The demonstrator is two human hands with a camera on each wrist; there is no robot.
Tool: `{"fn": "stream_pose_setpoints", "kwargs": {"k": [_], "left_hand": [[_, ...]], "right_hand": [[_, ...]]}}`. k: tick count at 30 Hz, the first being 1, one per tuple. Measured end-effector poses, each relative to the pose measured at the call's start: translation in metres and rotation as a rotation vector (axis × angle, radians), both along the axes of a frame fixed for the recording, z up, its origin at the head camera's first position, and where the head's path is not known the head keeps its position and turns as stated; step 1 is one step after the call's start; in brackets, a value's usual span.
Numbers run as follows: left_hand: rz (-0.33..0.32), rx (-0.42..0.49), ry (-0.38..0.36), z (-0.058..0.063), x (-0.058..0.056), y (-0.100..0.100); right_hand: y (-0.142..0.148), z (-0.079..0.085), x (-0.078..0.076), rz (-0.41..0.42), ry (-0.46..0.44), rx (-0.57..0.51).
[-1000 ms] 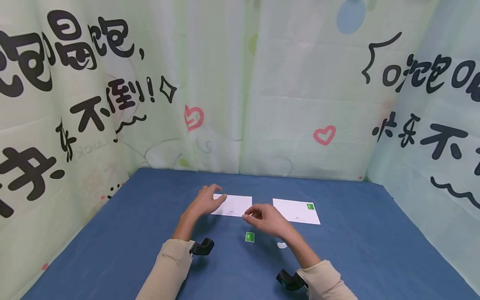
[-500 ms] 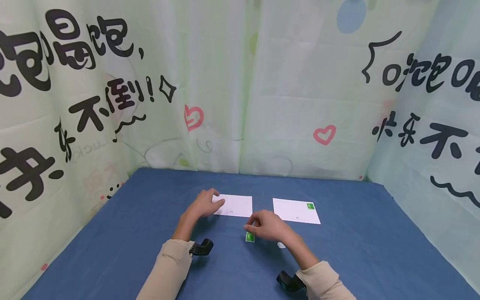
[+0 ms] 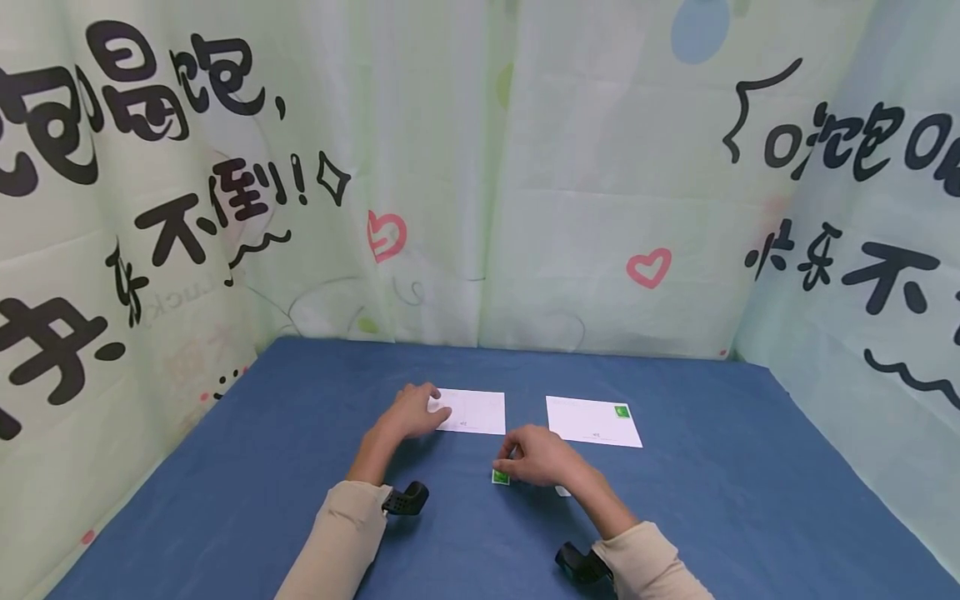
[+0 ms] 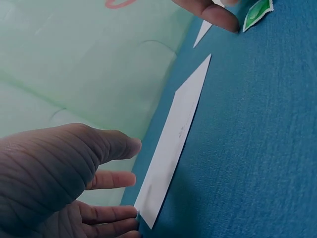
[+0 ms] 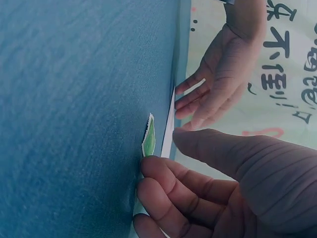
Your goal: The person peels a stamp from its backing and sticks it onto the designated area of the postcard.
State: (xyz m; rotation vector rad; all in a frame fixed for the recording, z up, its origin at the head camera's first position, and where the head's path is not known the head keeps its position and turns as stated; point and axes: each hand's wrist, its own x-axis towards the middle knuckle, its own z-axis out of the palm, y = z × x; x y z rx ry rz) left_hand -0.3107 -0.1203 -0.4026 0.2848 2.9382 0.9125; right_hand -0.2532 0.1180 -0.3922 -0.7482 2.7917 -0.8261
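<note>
Left hand (image 3: 409, 412) at crosswise white card (image 3: 478, 411)

From above, the head view faces forward-down over the blue cloth-covered table (image 3: 750, 500); both wrist views look across it, near and tilted, sharing the white-edged green paper stamp (image 4: 258, 13).

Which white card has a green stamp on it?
The right card, with a stamp near its far right corner; the left card shows none.

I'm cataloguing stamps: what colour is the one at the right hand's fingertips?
The stamp is green, bordered in white; clearest in the right wrist view.
</note>
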Motion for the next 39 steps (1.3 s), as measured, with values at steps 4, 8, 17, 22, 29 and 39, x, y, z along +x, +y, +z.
{"fn": "stream_pose_setpoints", "kwargs": {"k": [4,8,17,22,29,39], "left_hand": [[-0.002,-0.031,0.026,-0.003,0.001,0.002],[0.010,-0.069,0.037,-0.008,0.000,0.003],[0.030,-0.126,0.037,-0.013,0.000,0.007],[0.034,-0.136,0.045,-0.013,0.001,0.008],[0.032,-0.144,0.051,-0.010,0.002,0.009],[0.029,-0.137,0.050,-0.009,0.005,0.010]], "right_hand": [[0.000,-0.001,0.000,-0.006,-0.009,-0.002],[0.001,-0.002,0.001,-0.019,-0.014,0.005],[0.001,-0.004,0.002,-0.036,0.002,0.007],[0.002,-0.004,0.002,-0.026,0.006,-0.001],[0.002,-0.005,0.001,-0.026,0.003,-0.008],[0.003,-0.006,0.001,0.001,0.005,-0.023]]}}
